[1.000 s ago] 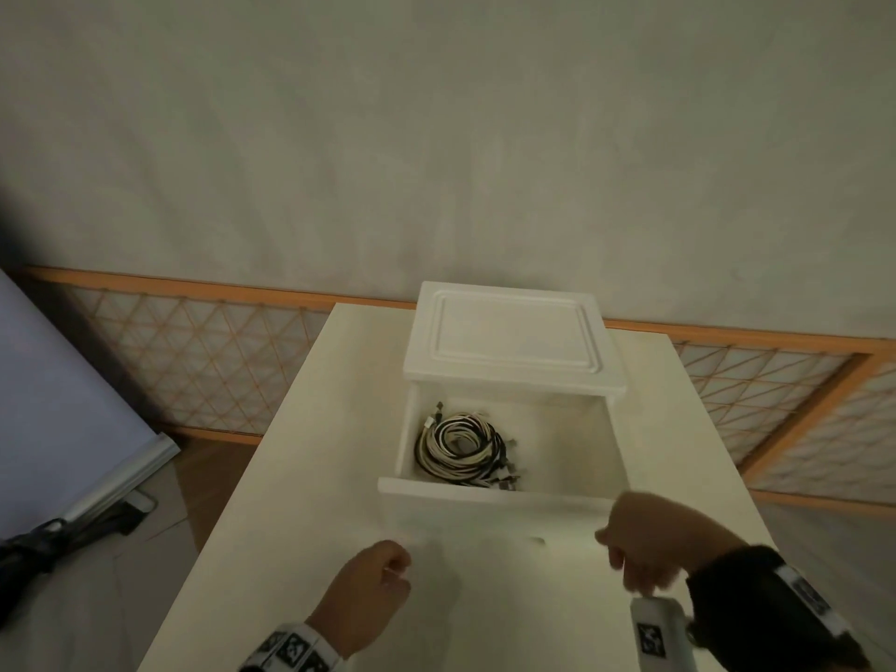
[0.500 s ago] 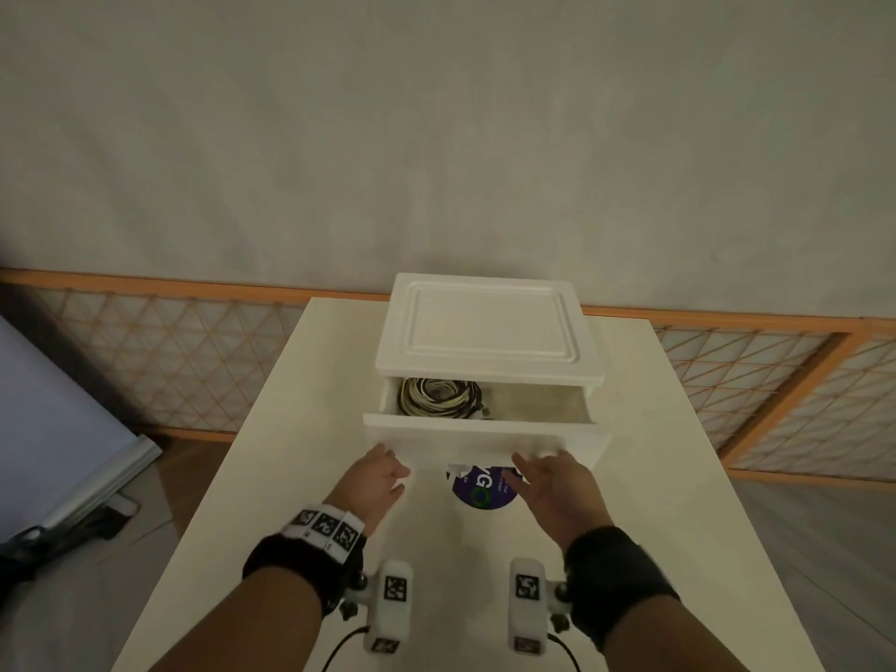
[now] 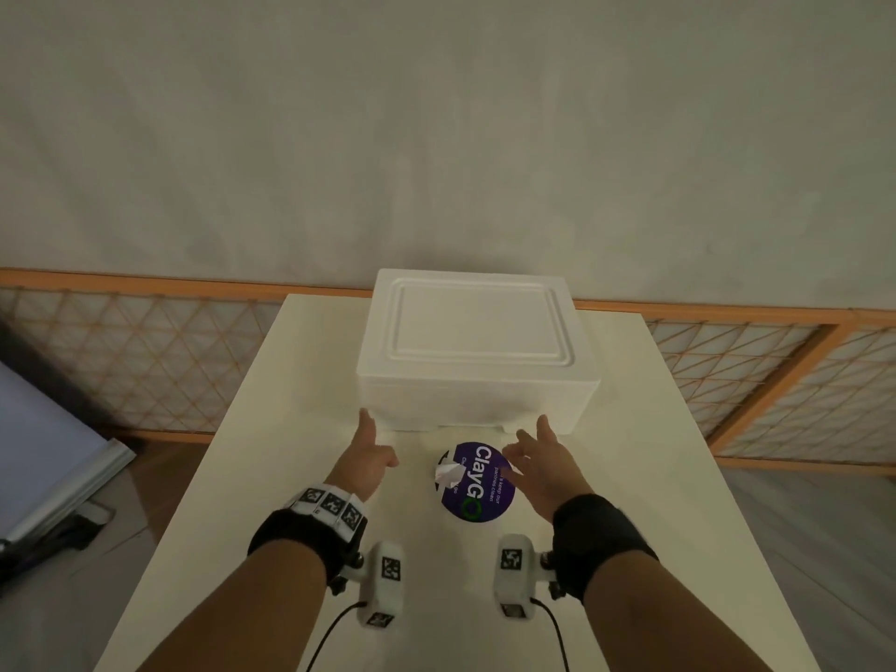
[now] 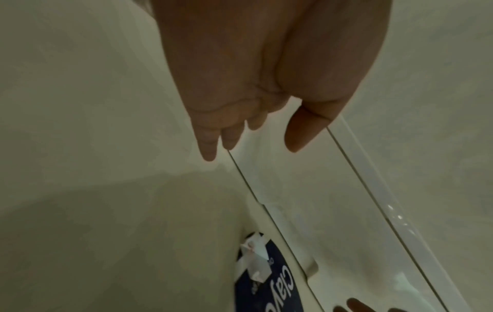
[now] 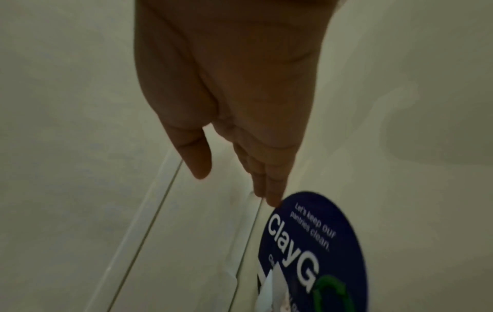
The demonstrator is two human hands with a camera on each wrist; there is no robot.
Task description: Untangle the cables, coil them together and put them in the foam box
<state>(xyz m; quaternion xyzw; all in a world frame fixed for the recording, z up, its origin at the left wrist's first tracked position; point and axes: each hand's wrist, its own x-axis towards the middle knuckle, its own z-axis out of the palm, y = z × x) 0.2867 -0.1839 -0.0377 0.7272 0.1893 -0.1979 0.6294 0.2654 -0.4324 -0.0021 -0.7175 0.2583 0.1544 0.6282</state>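
The white foam box (image 3: 472, 397) stands at the far middle of the table with its ribbed lid (image 3: 472, 327) over it, so the coiled cables inside are hidden. My left hand (image 3: 367, 453) is just in front of the box's near left corner, fingers loose and holding nothing; the left wrist view shows its fingers (image 4: 213, 145) straight near the box's front wall (image 4: 333, 211). My right hand (image 3: 538, 458) hovers before the near right corner with fingers spread. Its fingertips (image 5: 266, 190) hang over the table by the box's base.
A round purple "ClayGo" sticker (image 3: 477, 485) with a torn white paper scrap (image 3: 448, 474) lies on the cream table (image 3: 654, 477) between my hands. A wooden lattice rail (image 3: 145, 356) runs behind the table; the floor drops off on both sides.
A second ago the box stood near me with the coiled cables showing under the lid. It has slid away across the table, the lid now covers it, and both hands have come off it.
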